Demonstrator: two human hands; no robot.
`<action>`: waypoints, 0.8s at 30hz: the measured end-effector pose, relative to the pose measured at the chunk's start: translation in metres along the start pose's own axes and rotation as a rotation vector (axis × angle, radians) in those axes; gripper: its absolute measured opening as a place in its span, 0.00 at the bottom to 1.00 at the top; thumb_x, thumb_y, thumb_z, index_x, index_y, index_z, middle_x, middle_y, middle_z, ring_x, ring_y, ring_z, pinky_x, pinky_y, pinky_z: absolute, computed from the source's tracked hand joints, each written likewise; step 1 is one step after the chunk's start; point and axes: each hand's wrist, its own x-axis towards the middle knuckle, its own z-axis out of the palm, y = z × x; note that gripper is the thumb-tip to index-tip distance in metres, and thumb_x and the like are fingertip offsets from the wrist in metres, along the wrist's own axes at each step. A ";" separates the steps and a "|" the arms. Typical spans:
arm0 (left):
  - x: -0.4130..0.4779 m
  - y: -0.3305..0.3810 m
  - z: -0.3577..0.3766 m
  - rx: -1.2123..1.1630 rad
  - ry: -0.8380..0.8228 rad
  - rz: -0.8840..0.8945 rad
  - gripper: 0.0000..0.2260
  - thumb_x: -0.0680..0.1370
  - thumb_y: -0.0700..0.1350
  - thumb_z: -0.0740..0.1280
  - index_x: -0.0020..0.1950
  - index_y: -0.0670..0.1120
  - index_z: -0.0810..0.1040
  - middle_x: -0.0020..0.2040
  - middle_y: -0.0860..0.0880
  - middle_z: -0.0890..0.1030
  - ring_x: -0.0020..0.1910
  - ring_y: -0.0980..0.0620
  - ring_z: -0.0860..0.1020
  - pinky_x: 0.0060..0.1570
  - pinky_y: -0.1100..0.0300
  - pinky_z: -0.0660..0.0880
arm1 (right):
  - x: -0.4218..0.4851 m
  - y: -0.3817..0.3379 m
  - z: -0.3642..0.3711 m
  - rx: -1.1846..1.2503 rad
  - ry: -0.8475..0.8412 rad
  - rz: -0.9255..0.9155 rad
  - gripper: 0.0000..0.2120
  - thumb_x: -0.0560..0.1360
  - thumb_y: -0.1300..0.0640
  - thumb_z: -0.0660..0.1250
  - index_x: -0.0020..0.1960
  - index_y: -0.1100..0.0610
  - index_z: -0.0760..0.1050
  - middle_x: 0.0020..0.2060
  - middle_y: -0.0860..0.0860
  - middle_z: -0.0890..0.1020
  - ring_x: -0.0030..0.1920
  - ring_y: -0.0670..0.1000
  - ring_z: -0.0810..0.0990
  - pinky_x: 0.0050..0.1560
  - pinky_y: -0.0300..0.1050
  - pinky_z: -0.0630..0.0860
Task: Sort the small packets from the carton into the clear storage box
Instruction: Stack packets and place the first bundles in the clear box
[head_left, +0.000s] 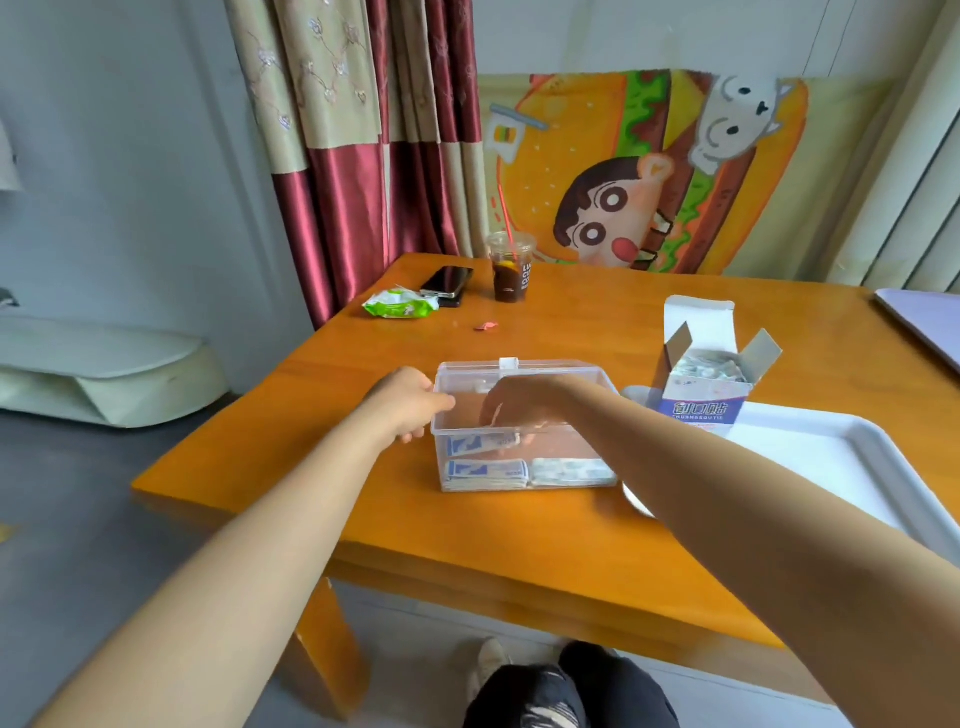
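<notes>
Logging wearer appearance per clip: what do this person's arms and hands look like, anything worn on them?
Left hand and right hand are ungloved, with no rings visible. Left forearm and right forearm are uncovered to the frame edge: no sleeves, watch or bracelet in view.
</notes>
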 end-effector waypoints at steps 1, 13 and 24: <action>-0.001 0.000 0.001 0.009 0.007 0.015 0.10 0.79 0.47 0.65 0.55 0.42 0.77 0.37 0.43 0.77 0.32 0.47 0.72 0.31 0.60 0.67 | 0.001 0.000 0.001 -0.027 -0.010 -0.015 0.17 0.80 0.61 0.58 0.66 0.56 0.75 0.62 0.53 0.77 0.55 0.53 0.77 0.48 0.39 0.74; -0.002 0.000 0.003 0.096 0.089 0.073 0.10 0.78 0.45 0.64 0.56 0.42 0.79 0.39 0.44 0.79 0.33 0.48 0.74 0.33 0.59 0.70 | 0.018 0.011 0.015 0.046 -0.010 -0.100 0.16 0.78 0.63 0.62 0.65 0.56 0.75 0.68 0.52 0.73 0.67 0.54 0.71 0.70 0.49 0.65; -0.013 0.018 0.004 0.168 0.372 0.108 0.13 0.80 0.52 0.62 0.61 0.48 0.74 0.61 0.44 0.74 0.58 0.43 0.76 0.53 0.53 0.72 | -0.027 0.026 -0.006 0.383 0.205 -0.203 0.14 0.79 0.64 0.61 0.62 0.57 0.77 0.56 0.54 0.82 0.54 0.52 0.81 0.57 0.45 0.78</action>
